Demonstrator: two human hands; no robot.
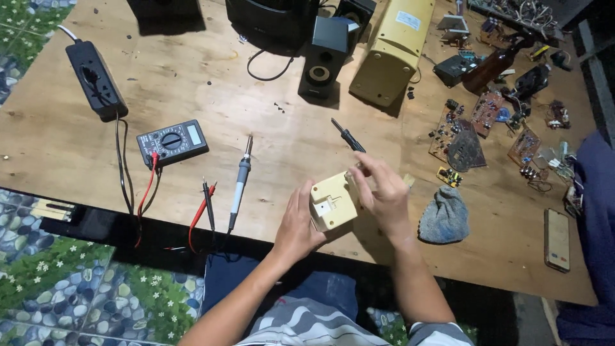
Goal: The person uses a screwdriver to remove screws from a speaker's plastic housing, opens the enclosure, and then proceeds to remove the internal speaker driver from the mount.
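Left hand [296, 224] and right hand [383, 192] both closed around a small cream plastic casing [332, 202], held just above the near edge of the bench [269, 96]. Black screwdriver [348, 136] at 12 o'clock from the casing, grey cloth [444, 216] at 3 o'clock. Soldering iron [240, 182] and multimeter [172, 141] out toward 9 to 10 o'clock.

Head camera looks steeply down, near, onto the wooden table [269, 128].
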